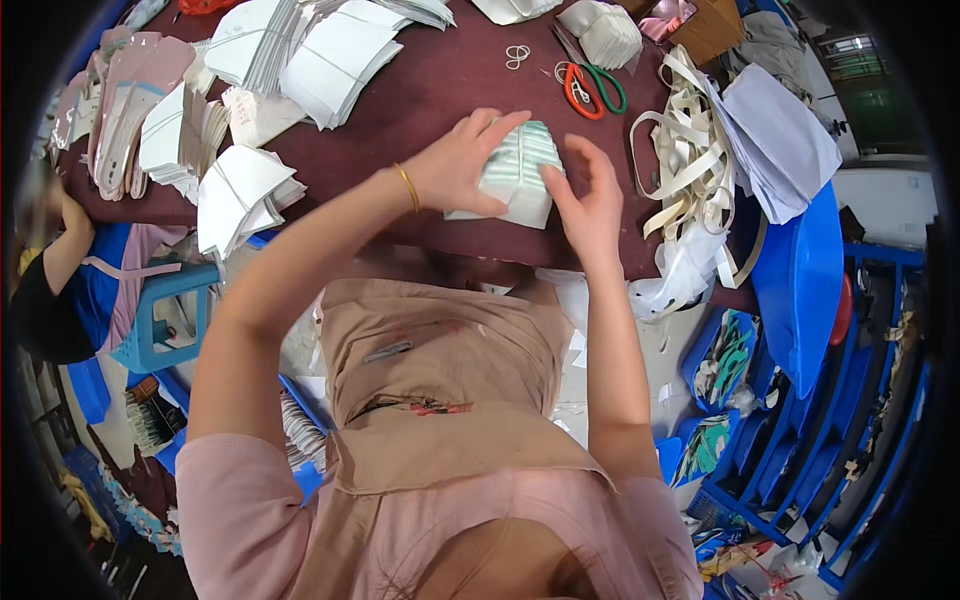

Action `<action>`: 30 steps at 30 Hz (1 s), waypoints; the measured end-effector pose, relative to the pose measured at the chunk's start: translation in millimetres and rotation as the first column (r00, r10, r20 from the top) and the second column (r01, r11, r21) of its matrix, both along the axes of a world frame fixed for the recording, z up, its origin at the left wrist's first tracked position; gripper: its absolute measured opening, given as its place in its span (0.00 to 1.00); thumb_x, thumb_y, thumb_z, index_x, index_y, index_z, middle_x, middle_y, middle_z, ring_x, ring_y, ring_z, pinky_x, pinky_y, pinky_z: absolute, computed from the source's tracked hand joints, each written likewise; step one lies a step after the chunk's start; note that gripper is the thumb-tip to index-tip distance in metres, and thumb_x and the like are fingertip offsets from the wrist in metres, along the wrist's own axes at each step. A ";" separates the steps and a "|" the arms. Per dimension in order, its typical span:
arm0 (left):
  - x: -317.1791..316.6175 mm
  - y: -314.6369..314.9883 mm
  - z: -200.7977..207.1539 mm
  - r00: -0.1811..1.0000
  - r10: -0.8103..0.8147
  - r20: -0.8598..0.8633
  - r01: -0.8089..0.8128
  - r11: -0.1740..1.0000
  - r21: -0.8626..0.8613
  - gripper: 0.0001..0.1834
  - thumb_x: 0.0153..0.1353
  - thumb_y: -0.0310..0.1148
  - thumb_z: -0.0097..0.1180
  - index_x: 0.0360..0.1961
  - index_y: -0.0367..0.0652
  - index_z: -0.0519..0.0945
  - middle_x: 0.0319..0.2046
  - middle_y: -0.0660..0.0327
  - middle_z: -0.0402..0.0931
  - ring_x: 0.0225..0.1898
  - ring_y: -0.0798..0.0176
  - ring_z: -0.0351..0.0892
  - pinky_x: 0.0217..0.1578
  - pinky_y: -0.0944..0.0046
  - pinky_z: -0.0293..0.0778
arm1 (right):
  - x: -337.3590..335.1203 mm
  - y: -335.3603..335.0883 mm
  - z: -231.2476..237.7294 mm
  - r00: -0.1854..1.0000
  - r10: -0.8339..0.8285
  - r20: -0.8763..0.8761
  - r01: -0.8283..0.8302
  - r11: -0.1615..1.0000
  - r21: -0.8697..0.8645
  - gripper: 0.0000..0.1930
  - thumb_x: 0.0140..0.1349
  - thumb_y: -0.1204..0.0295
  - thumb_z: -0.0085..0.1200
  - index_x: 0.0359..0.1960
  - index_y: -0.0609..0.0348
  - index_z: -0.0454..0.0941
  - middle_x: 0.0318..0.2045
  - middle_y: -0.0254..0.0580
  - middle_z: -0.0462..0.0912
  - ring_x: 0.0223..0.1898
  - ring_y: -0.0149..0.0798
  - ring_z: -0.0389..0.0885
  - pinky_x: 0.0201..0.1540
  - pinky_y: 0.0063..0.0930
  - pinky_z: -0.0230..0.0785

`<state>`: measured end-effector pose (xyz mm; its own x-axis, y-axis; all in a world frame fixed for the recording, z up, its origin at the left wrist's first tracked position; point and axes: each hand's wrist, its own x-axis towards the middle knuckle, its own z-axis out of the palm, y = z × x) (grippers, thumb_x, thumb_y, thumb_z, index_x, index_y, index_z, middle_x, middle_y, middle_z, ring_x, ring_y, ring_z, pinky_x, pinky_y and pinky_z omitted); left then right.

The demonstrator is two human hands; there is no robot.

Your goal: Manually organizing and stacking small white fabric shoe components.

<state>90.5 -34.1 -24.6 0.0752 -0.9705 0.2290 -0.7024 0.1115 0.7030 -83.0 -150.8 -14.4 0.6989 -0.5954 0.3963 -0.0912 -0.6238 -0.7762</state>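
Note:
On the table in front of me lies a small bundle of white and pale green cut pieces (522,172), stacked in a fan with a thin string across it. My left hand (462,165), with a yellow bangle at the wrist, grips its left side, thumb at the near edge and fingers at the far edge. At the right side is my right hand (592,200), its thumb against or very close to the stack and its fingers spread upward. Beyond them lie scissors with red and green handles (590,92) and a small loop of white string (517,57).
Tied stacks of white pieces (340,62) crowd the table's far left, beside pink pieces in clear plastic (140,95). Cream straps (690,150) pile up at right, by folded white sheets (780,140). Blue racks (830,400) stand right; a person's arm (72,225) shows left.

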 end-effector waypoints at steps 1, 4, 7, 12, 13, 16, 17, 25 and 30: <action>-9.7 4.4 -3.9 0.999 0.052 -0.007 -0.052 0.996 -0.066 0.58 0.35 0.41 0.68 0.67 0.41 0.49 0.55 0.43 0.57 0.58 0.40 0.59 0.59 0.51 0.60 | -6.4 8.5 13.0 0.994 -0.064 -0.087 0.066 0.998 0.021 0.20 0.52 0.70 0.61 0.47 0.59 0.74 0.42 0.45 0.79 0.45 0.45 0.75 0.49 0.35 0.67; -23.4 12.2 -3.9 0.989 0.144 -0.009 -0.145 0.984 -0.104 0.58 0.34 0.41 0.69 0.66 0.38 0.50 0.56 0.43 0.57 0.58 0.41 0.59 0.58 0.51 0.61 | 7.0 31.4 36.9 0.974 -0.076 -0.214 0.020 0.967 -0.254 0.15 0.50 0.73 0.59 0.41 0.61 0.74 0.28 0.44 0.79 0.35 0.47 0.76 0.38 0.37 0.70; -46.4 16.0 -3.0 0.960 0.265 0.093 -0.257 0.962 -0.094 0.56 0.37 0.43 0.69 0.65 0.37 0.51 0.52 0.45 0.59 0.53 0.42 0.62 0.52 0.50 0.64 | 19.7 36.0 46.9 0.942 -0.124 -0.313 -0.021 0.905 -0.424 0.14 0.49 0.74 0.59 0.38 0.61 0.73 0.27 0.45 0.78 0.33 0.50 0.77 0.35 0.39 0.70; -73.4 29.6 1.8 0.919 0.391 0.046 -0.387 0.918 -0.089 0.55 0.39 0.43 0.70 0.66 0.43 0.50 0.51 0.48 0.59 0.52 0.45 0.62 0.50 0.49 0.62 | 16.7 41.9 60.4 0.887 0.036 -0.460 0.040 0.987 0.153 0.05 0.52 0.78 0.51 0.30 0.60 0.68 0.29 0.47 0.76 0.28 0.48 0.76 0.32 0.38 0.68; -76.2 27.9 5.7 0.926 0.369 0.077 -0.362 0.928 -0.089 0.55 0.39 0.42 0.71 0.66 0.44 0.50 0.51 0.48 0.59 0.52 0.45 0.62 0.51 0.49 0.62 | 2.5 27.9 39.9 0.967 0.137 -0.214 -0.040 0.914 0.404 0.06 0.54 0.81 0.47 0.30 0.57 0.66 0.26 0.39 0.74 0.25 0.38 0.73 0.30 0.32 0.66; -66.3 32.1 5.6 0.931 0.353 0.088 -0.346 0.934 -0.085 0.55 0.37 0.39 0.71 0.66 0.45 0.52 0.51 0.50 0.59 0.51 0.46 0.62 0.51 0.51 0.61 | -10.5 30.1 51.0 0.988 0.071 0.139 -0.155 0.550 0.821 0.09 0.55 0.83 0.46 0.32 0.53 0.63 0.26 0.33 0.70 0.24 0.31 0.68 0.29 0.26 0.62; -62.2 34.1 3.6 0.952 0.290 0.100 -0.277 0.952 -0.127 0.53 0.38 0.39 0.71 0.65 0.46 0.54 0.51 0.51 0.60 0.50 0.47 0.62 0.51 0.51 0.61 | -18.8 32.0 52.1 0.980 0.036 0.196 -0.191 0.454 0.870 0.09 0.57 0.83 0.46 0.32 0.52 0.62 0.26 0.33 0.69 0.24 0.30 0.66 0.29 0.25 0.59; -72.0 37.1 -4.6 0.996 0.065 -0.060 -0.073 0.985 -0.154 0.47 0.38 0.39 0.70 0.62 0.45 0.61 0.48 0.51 0.61 0.49 0.47 0.62 0.51 0.51 0.62 | -53.4 1.4 27.5 1.000 0.027 -0.015 -0.004 0.600 0.800 0.11 0.59 0.80 0.54 0.33 0.54 0.62 0.23 0.27 0.65 0.20 0.20 0.59 0.24 0.16 0.55; -38.5 27.0 12.4 0.968 0.180 -0.177 -0.215 0.955 -0.203 0.46 0.37 0.39 0.70 0.59 0.43 0.62 0.46 0.49 0.61 0.50 0.45 0.61 0.52 0.52 0.62 | 13.3 -22.9 -2.6 0.981 -0.075 0.176 -0.008 0.902 0.432 0.10 0.57 0.78 0.59 0.36 0.59 0.69 0.25 0.25 0.66 0.27 0.18 0.63 0.30 0.14 0.59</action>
<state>52.0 -7.1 -12.2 0.3117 -0.8598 0.4044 -0.6102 0.1451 0.7788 -69.7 -173.7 -17.0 0.6150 -0.7582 0.2165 0.0643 -0.2254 -0.9721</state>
